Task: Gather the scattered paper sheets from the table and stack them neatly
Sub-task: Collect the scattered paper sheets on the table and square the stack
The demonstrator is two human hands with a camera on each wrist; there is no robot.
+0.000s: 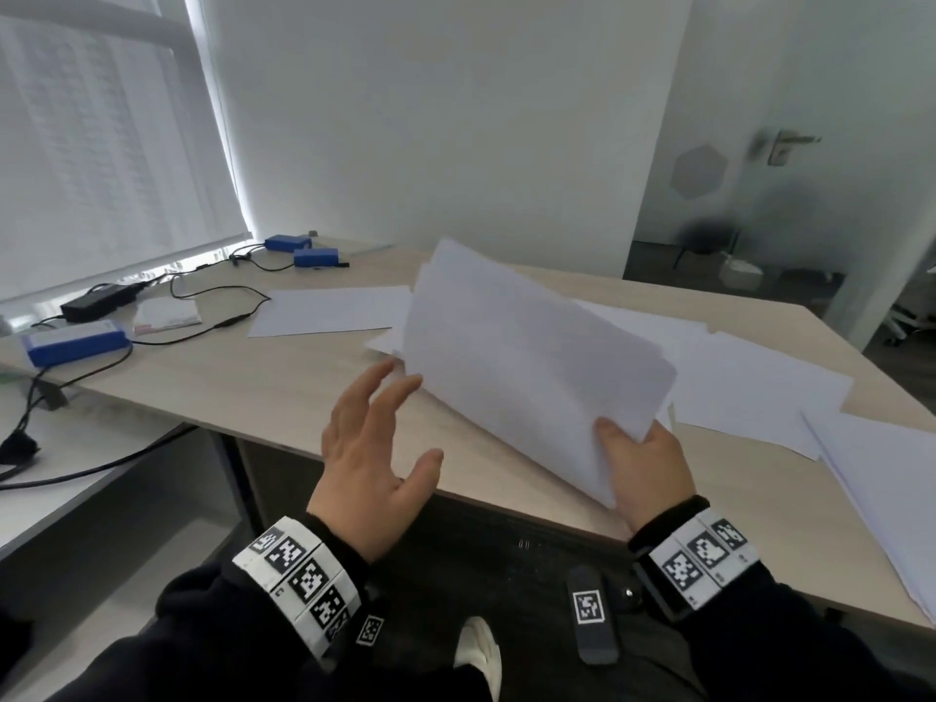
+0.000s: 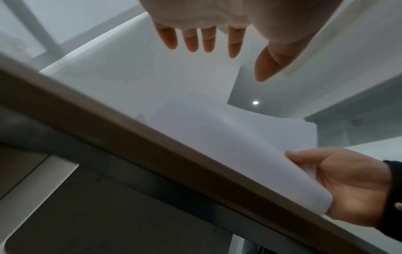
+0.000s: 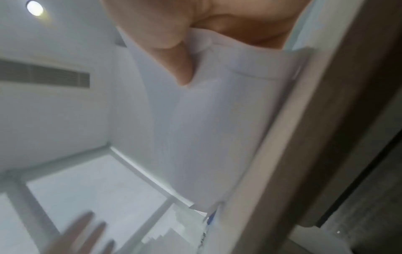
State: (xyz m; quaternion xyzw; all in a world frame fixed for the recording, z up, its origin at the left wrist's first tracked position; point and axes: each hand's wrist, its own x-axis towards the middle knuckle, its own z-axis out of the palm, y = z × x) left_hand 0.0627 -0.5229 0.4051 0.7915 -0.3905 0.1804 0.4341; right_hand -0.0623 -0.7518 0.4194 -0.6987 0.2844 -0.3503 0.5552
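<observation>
My right hand [image 1: 640, 458] grips a bundle of white paper sheets [image 1: 527, 357] at its near corner, thumb on top, and holds it tilted up above the wooden table [image 1: 253, 392]. The bundle [image 2: 234, 147] curves over the table's front edge; the right wrist view shows my thumb pressing the sheets [image 3: 206, 128]. My left hand [image 1: 377, 438] hovers open just left of the bundle, fingers [image 2: 208, 39] spread and holding nothing. One single sheet [image 1: 329, 311] lies flat farther back. More loose sheets [image 1: 749, 382] lie overlapping to the right, and others [image 1: 881, 499] hang at the right front edge.
At the back left lie blue boxes [image 1: 76, 342] [image 1: 301, 249], a black power adapter [image 1: 99, 298], a white notepad [image 1: 167, 316] and black cables [image 1: 212, 296]. A lower white surface [image 1: 66, 463] adjoins the table on the left. A white wall stands behind.
</observation>
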